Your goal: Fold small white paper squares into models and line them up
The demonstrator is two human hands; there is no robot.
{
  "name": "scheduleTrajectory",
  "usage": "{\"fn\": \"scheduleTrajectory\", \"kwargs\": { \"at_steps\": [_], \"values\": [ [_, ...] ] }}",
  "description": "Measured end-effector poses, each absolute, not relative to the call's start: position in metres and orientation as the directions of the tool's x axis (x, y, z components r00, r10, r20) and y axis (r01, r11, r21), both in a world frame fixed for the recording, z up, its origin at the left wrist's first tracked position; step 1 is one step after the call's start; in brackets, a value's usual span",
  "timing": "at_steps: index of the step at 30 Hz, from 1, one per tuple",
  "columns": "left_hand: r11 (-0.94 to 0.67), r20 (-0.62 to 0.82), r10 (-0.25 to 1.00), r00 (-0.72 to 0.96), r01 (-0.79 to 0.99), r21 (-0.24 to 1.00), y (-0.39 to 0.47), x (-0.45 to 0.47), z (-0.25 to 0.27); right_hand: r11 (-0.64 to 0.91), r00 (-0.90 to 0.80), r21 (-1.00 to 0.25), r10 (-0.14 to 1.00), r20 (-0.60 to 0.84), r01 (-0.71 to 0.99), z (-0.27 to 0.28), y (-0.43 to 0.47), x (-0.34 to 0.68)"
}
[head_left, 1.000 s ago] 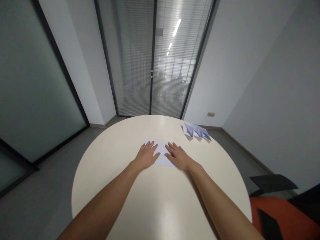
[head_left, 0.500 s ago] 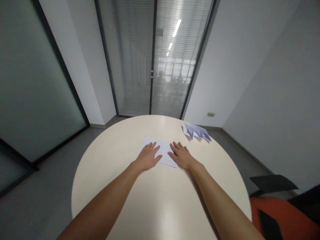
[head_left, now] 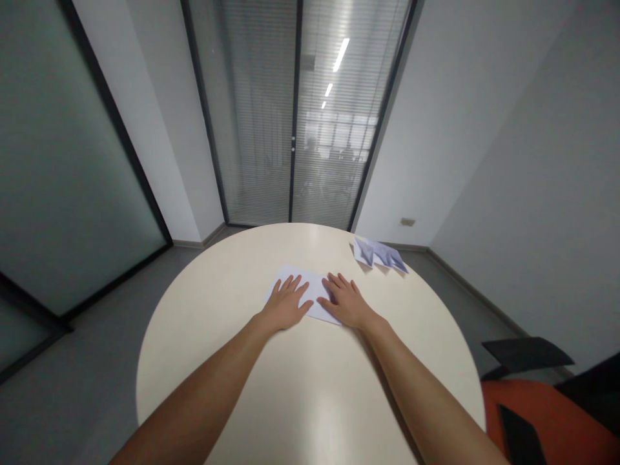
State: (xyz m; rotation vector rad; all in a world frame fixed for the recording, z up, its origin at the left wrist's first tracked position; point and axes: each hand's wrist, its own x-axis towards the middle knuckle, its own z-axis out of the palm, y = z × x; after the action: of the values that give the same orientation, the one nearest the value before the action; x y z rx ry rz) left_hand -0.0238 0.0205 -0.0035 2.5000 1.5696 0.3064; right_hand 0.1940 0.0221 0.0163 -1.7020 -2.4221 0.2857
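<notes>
A white sheet of paper (head_left: 314, 289) lies flat on the round cream table (head_left: 300, 387). My left hand (head_left: 287, 305) rests palm down on its left part, fingers spread and thumb pointing inward. On the right part of the sheet lies my right hand (head_left: 346, 301), also palm down with the fingers somewhat apart. Both hands cover portions of the paper, and a strip between the two thumbs shows. Neither hand grips anything.
Several folded white paper pieces (head_left: 380, 254) stand near the table's far right edge. An orange chair (head_left: 542, 413) with black armrests is at the lower right. Beyond the table is a glass partition (head_left: 290, 161) with blinds.
My right hand has slid a little to the left over the paper, closer to my left hand. The left hand stays in place on the sheet.
</notes>
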Motion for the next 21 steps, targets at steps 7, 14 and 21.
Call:
{"fn": "scheduleTrajectory", "kwargs": {
  "at_steps": [7, 14, 21],
  "values": [
    [-0.429, 0.089, 0.903, 0.421, 0.869, 0.248, 0.019, -0.025, -0.003, 0.205, -0.207, -0.212, 0.978, 0.014, 0.956, 0.009, 0.031, 0.211],
    [-0.421, 0.083, 0.907, 0.414, 0.871, 0.252, 0.017, -0.024, -0.001, 0.186, -0.191, -0.224, 0.982, 0.001, 0.957, 0.007, 0.035, 0.219],
    [-0.412, 0.078, 0.911, 0.406, 0.875, 0.255, 0.018, -0.025, -0.002, 0.347, -0.346, -0.274, 0.937, 0.053, 0.897, 0.02, 0.03, 0.22]
  ]
}}
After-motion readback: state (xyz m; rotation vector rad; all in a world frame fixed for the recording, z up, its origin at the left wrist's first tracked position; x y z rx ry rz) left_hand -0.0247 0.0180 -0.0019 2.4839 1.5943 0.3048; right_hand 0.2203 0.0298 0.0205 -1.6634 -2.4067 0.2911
